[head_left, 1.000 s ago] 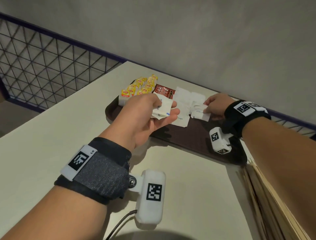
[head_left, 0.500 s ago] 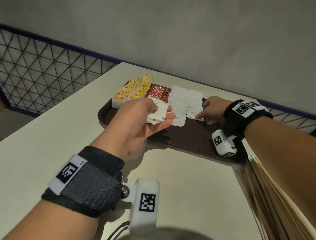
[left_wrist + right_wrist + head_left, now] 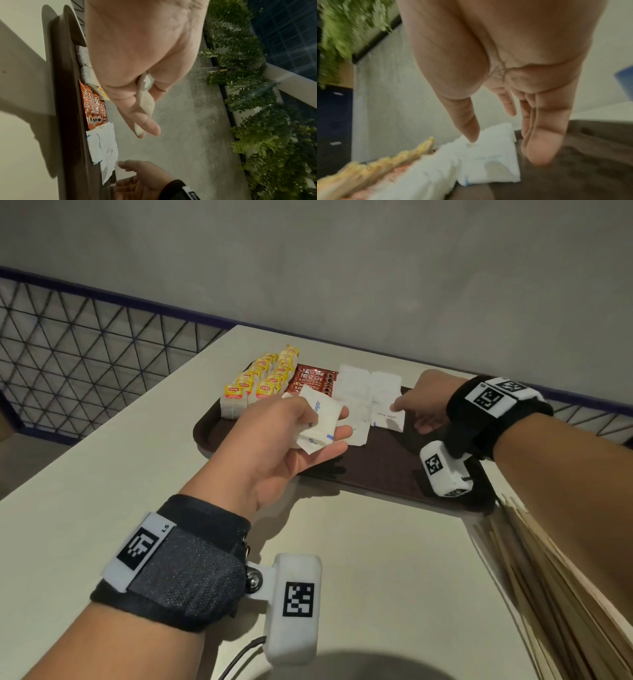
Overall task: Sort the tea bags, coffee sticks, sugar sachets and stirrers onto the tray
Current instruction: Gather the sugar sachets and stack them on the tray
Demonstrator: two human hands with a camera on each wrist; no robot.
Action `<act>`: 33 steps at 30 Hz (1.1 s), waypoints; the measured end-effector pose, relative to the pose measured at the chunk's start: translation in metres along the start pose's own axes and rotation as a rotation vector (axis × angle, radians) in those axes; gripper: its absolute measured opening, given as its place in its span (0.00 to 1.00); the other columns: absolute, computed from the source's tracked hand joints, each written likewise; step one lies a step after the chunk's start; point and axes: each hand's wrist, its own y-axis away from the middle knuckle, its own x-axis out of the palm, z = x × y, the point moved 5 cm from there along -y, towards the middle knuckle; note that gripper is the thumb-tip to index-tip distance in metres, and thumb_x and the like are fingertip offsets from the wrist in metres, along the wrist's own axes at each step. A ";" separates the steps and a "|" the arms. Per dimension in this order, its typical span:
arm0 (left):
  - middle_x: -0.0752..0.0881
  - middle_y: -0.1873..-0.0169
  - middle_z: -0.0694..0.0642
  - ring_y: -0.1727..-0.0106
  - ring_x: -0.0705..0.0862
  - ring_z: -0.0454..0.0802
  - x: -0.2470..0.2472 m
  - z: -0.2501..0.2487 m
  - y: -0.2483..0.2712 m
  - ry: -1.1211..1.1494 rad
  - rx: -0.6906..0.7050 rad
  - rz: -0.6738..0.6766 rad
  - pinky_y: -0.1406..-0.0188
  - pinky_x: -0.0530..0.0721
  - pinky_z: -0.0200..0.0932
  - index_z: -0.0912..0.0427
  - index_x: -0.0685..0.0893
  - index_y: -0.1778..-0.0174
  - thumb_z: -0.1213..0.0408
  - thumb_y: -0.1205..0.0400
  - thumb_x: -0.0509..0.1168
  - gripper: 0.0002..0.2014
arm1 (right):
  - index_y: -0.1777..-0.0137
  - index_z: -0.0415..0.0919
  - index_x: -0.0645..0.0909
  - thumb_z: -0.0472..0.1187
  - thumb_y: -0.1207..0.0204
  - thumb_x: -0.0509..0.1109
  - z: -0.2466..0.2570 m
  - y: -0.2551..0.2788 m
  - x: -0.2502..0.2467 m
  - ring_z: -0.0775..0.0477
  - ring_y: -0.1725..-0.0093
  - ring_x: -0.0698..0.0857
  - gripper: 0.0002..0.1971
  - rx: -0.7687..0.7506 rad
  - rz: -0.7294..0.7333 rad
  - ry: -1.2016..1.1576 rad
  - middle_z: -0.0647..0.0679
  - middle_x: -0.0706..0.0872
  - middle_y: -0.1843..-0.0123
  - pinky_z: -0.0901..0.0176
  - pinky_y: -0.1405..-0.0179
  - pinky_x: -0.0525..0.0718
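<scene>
On the brown tray (image 3: 383,470), white sugar sachets (image 3: 368,392) lie in rows at 12 o'clock, with red coffee sticks (image 3: 310,378) just beside them at 10 o'clock and yellow-tagged tea bags (image 3: 260,381) beyond those at the tray's 9 o'clock end. Over the tray's near edge, the left hand (image 3: 284,446) clamps a few more sachets (image 3: 322,419) between thumb and fingers, while the right hand (image 3: 423,405) has its fingers spread apart, one fingertip touching the 3 o'clock sachet. Wooden stirrers (image 3: 548,594) lie on the bench (image 3: 85,491) at 4 o'clock of the tray.
</scene>
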 end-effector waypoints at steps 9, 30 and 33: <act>0.94 0.46 0.63 0.48 0.95 0.57 0.012 0.001 0.015 -0.086 -0.025 0.069 0.67 0.90 0.41 0.68 0.80 0.29 0.78 0.19 0.50 0.24 | 0.42 0.38 0.82 0.40 0.21 0.72 0.012 0.158 0.028 0.49 0.69 0.80 0.10 -0.107 0.456 -1.139 0.42 0.83 0.63 0.63 0.75 0.85; 0.94 0.58 0.60 0.67 0.91 0.50 0.020 0.019 0.017 -0.387 -0.022 0.046 0.78 0.85 0.36 0.60 0.88 0.42 0.79 0.16 0.63 0.14 | 0.39 0.36 0.87 0.32 0.19 0.73 -0.037 0.157 0.074 0.53 0.68 0.81 0.10 -0.131 0.180 -1.396 0.39 0.92 0.51 0.63 0.72 0.84; 0.94 0.54 0.61 0.66 0.90 0.50 0.017 0.018 0.015 -0.457 0.011 0.030 0.79 0.83 0.37 0.57 0.87 0.35 0.78 0.16 0.67 0.17 | 0.37 0.34 0.86 0.32 0.20 0.73 -0.036 0.157 0.067 0.55 0.68 0.84 0.12 -0.179 0.184 -1.467 0.40 0.92 0.50 0.64 0.71 0.84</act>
